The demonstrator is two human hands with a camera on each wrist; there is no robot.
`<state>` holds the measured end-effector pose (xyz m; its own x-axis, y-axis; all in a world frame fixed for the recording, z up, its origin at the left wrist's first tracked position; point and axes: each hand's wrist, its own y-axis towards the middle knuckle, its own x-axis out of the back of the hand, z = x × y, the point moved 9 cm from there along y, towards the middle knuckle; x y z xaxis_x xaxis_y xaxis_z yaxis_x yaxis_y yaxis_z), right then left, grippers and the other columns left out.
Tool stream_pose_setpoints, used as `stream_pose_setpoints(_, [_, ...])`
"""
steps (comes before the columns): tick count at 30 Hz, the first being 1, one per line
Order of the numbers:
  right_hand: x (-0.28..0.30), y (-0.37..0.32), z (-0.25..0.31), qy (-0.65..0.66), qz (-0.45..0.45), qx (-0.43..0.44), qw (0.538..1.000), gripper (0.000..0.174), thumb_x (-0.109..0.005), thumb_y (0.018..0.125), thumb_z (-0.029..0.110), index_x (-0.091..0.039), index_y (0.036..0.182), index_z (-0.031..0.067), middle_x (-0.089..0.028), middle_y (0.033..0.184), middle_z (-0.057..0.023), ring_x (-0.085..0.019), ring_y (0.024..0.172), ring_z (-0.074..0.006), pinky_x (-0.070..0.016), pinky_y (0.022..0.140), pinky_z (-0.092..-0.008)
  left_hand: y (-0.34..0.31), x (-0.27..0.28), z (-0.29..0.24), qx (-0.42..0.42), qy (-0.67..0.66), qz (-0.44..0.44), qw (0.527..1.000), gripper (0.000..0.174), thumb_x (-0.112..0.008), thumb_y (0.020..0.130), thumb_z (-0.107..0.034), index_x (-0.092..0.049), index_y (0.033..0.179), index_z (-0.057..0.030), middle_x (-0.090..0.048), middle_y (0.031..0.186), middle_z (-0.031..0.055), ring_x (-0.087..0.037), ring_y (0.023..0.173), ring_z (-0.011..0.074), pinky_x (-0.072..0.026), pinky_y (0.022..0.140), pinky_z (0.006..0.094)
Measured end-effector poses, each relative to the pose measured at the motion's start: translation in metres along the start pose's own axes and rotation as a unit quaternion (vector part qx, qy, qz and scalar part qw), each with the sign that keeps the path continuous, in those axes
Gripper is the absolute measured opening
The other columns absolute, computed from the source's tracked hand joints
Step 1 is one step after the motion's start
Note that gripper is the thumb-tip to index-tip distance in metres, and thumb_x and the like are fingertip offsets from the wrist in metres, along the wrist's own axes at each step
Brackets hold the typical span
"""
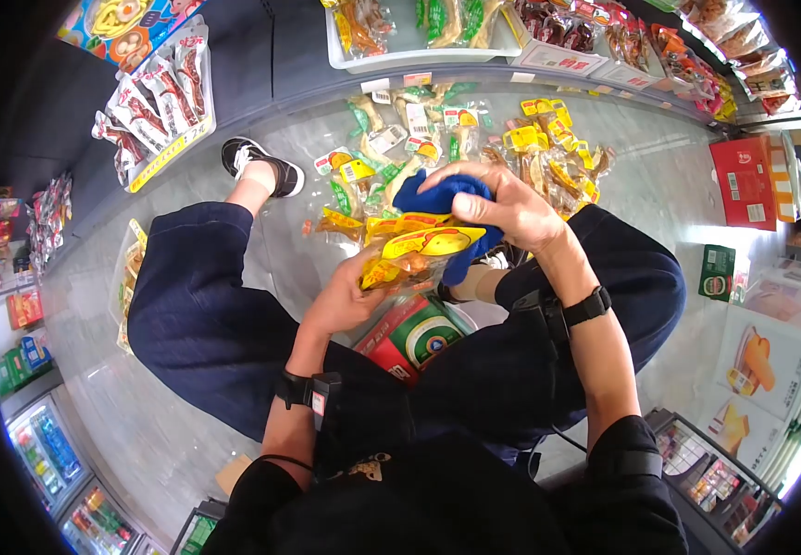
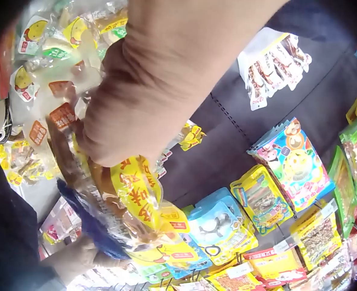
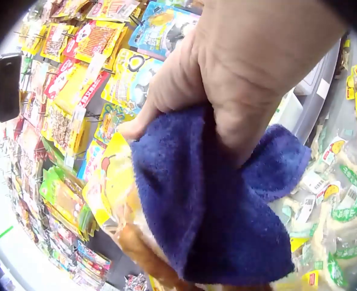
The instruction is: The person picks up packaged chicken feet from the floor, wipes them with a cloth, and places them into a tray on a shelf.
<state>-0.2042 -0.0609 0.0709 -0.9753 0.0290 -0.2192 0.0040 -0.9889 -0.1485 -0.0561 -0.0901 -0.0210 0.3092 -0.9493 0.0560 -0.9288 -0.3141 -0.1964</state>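
Note:
Yellow-labelled clear snack packets [image 1: 428, 248] are gripped by the left hand [image 1: 349, 298] at their lower left side. A blue cloth [image 1: 463, 268] is held by the right hand [image 1: 511, 211], bunched beneath its fingers and against the packets' right end. In the right wrist view the cloth [image 3: 184, 200] hangs over part of a packet [image 3: 115, 182], and the thumb of the right hand [image 3: 227, 91] lies at the packet's edge. The left wrist view shows the left hand [image 2: 136, 103] over the packets [image 2: 130, 200], with brown food visible through the film.
Piles of green-labelled packets [image 1: 363, 176] and yellow-labelled packets [image 1: 558, 153] lie on the grey floor beyond the hands. A red and green container [image 1: 414, 338] stands between the legs. A white tray [image 1: 419, 57] is on the shelf ahead; a red box [image 1: 743, 185] is at right.

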Motion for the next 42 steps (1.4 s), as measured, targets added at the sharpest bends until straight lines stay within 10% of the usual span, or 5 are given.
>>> stream_pose_setpoints(10, [-0.017,-0.003,0.005,-0.270,0.070,0.018,0.960,0.038,-0.062,0.077,0.009,-0.053,0.115,0.0086,-0.057,0.110,-0.0078,-0.055,0.099,-0.0191,-0.0410,0.088,-0.0290,0.001,-0.003,-0.006,0.020,0.086,0.013,0.996,0.057,-0.052,0.072,0.010,-0.038,0.127,-0.0004,-0.056,0.109,0.0099,-0.054,0.098,0.0167,-0.0418,0.086,0.0276])
stream_pose_setpoints(18, [0.015,-0.007,-0.004,-0.428,-0.116,-0.055,0.895,0.028,-0.070,0.065,0.006,-0.060,0.091,0.0056,-0.062,0.075,-0.0104,-0.060,0.068,-0.0200,-0.0471,0.064,-0.0298,-0.001,-0.019,0.014,0.100,-0.012,0.056,0.993,0.060,-0.050,0.074,0.010,-0.034,0.130,-0.0054,-0.056,0.100,0.0078,-0.060,0.076,0.0119,-0.0481,0.056,0.0232])
stream_pose_setpoints(22, [0.027,-0.011,-0.006,-0.434,-0.211,-0.064,0.874,0.025,-0.076,0.062,0.011,-0.057,0.076,0.0015,-0.057,0.060,-0.0093,-0.054,0.054,-0.0124,-0.0437,0.052,-0.0273,-0.002,-0.012,0.018,0.117,0.021,0.042,0.992,0.065,-0.049,0.070,0.011,-0.032,0.131,-0.0006,-0.058,0.103,0.0112,-0.056,0.092,0.0153,-0.0448,0.077,0.0253])
stream_pose_setpoints(24, [0.026,-0.010,-0.005,-0.406,-0.209,-0.052,0.888,0.032,-0.077,0.060,0.019,-0.060,0.079,0.0012,-0.060,0.068,-0.0165,-0.061,0.063,-0.0272,-0.0467,0.059,-0.0334,-0.005,-0.016,0.016,0.166,-0.053,0.056,0.983,0.065,-0.048,0.071,0.012,-0.031,0.132,-0.0014,-0.058,0.101,0.0091,-0.059,0.081,0.0131,-0.0484,0.066,0.0243])
stream_pose_setpoints(42, [-0.010,0.002,-0.002,-0.270,0.016,0.030,0.962,0.048,-0.067,0.070,0.003,-0.054,0.116,0.0071,-0.049,0.125,-0.0104,-0.049,0.113,-0.0201,-0.0369,0.096,-0.0310,-0.005,-0.017,0.012,0.127,-0.029,0.059,0.990,0.051,-0.053,0.073,0.009,-0.042,0.122,-0.0024,-0.057,0.098,0.0045,-0.056,0.082,0.0104,-0.0478,0.068,0.0244])
